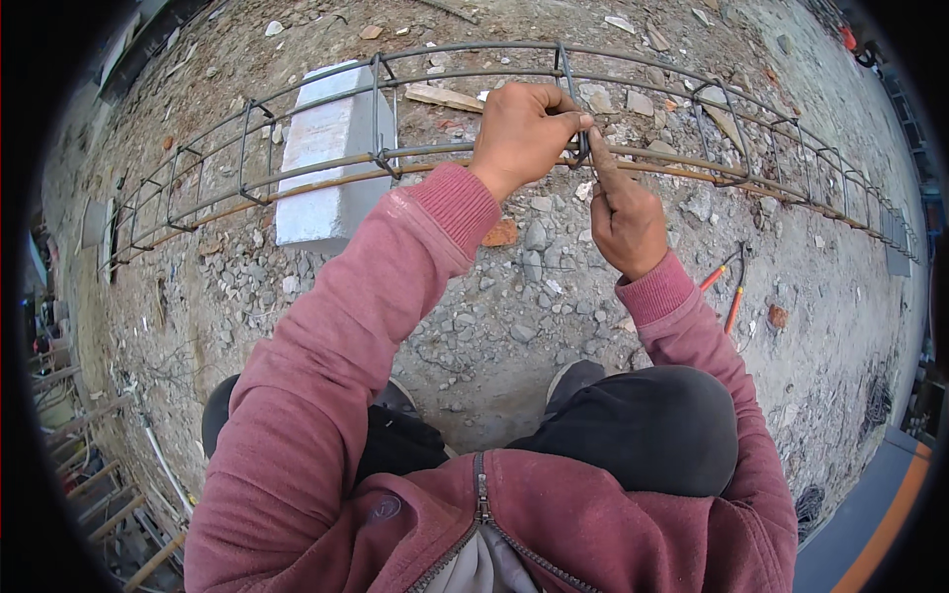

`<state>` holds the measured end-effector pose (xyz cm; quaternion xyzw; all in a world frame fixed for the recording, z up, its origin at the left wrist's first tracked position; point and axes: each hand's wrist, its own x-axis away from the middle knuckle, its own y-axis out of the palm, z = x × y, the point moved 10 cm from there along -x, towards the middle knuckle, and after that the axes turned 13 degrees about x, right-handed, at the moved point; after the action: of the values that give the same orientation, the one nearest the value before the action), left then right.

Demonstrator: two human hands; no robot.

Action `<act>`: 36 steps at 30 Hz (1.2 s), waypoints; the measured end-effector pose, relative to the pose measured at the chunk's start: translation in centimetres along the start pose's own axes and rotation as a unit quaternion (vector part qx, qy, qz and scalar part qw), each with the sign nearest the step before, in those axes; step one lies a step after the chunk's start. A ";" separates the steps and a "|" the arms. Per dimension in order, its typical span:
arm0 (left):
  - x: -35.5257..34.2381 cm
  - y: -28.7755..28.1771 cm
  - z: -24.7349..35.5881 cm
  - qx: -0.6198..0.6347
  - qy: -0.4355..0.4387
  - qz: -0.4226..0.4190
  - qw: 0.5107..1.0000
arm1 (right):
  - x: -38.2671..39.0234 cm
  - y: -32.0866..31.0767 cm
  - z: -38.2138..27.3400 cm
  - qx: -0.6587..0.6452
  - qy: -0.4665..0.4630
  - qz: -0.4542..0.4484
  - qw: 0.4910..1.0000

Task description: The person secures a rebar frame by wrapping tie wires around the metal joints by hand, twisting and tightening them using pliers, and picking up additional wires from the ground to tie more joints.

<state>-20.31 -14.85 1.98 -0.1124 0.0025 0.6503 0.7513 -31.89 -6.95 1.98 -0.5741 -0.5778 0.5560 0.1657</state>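
A long rebar cage point(427, 150) of thin steel bars and square stirrups stretches across the ground in front of me. At one stirrup point(567, 74), right of the cage's middle, both hands meet on the near bars. My left hand point(522, 133) is closed there, thumb and fingertips pinched together; what they hold is too small to make out. Close beside it, my right hand point(631, 219) has its index finger stretched up against the stirrup, touching near the left thumb. Its other fingers are curled in, and anything inside them is hidden.
A whitish block point(326, 203) stands under the cage's left part. Pliers with orange-red handles point(734, 309) lie on the ground to the right. Rubble and a brick piece point(501, 233) lie in front of my feet. A grey and orange edge point(880, 524) is at lower right.
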 end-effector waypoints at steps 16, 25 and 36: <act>5.9 2.9 4.8 -0.222 0.474 -0.128 0.842 | 2.4 -0.6 0.8 -0.248 0.192 -0.044 0.949; 4.9 2.0 4.5 -0.222 0.390 -0.076 0.891 | -3.5 -5.3 -3.3 -0.032 -0.011 -0.025 0.999; 4.7 2.0 5.0 -0.183 0.407 -0.077 0.891 | -0.3 1.8 1.0 0.183 0.111 -0.165 0.963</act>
<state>-22.30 -9.12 5.84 -0.5031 0.1804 0.4767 0.6980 -31.77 -8.15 0.33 -0.4890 -0.5306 0.5501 0.4203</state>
